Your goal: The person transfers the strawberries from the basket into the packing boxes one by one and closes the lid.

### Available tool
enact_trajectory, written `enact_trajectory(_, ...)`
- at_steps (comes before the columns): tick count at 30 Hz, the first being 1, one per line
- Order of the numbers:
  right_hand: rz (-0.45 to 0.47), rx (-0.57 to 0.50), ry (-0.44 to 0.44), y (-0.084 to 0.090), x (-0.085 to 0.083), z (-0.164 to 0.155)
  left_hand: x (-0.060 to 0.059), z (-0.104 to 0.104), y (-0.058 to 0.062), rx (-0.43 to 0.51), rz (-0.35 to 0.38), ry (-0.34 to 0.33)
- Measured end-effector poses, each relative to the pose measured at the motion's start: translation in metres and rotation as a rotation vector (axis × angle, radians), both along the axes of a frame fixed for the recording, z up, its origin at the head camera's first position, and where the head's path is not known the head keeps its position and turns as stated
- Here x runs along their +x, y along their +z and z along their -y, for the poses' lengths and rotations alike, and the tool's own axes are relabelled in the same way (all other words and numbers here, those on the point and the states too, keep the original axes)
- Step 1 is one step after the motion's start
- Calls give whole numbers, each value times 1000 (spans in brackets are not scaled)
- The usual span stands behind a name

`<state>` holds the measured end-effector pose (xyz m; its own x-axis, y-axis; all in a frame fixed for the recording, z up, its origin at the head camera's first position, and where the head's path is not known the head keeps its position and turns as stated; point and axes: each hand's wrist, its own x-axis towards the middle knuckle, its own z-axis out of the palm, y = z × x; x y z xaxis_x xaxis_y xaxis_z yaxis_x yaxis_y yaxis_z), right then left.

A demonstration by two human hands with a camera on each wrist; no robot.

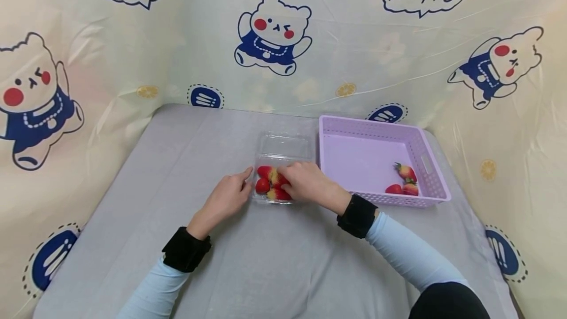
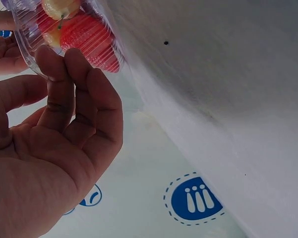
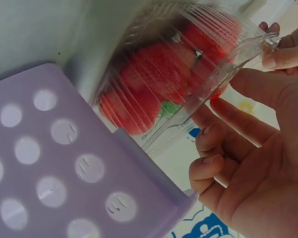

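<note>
A clear plastic clamshell box lies on the table with its lid folded open away from me. Several strawberries fill its near half. At the box's left edge, my left hand holds the rim between thumb and fingertips; its other fingers bend loosely. My right hand reaches over the box's right side, thumb and forefinger pinching a strawberry that they mostly hide. Through the ribbed wall, more strawberries show in the right wrist view.
To the right of the box stands a lilac perforated basket, its wall close beside my right hand. Several strawberries lie in its near right corner. A grey cloth covers the table, with a printed curtain behind.
</note>
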<state>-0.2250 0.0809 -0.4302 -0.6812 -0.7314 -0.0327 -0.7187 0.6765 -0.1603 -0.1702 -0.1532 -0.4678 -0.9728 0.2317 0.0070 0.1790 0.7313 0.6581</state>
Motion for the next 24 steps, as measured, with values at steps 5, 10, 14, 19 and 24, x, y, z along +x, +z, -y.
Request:
enact_trajectory(5, -4, 0, -4, 0, 0, -1, 1, 0, -1, 0, 4, -3)
enact_trajectory(10, -26, -4, -21, 5, -2, -4, 1, -1, 0, 4, 14, 3)
enact_trajectory(14, -35, -23, -19, 12, -3, -7, 0, -1, 1, -1, 12, 6)
enact_trajectory(19, -55, -32, -20, 19, -5, -13, 0, -2, 2, -8, 6, 5)
enact_trajectory(24, -56, -42, -33, 24, -5, -19, 0, -2, 2, -10, 15, 8)
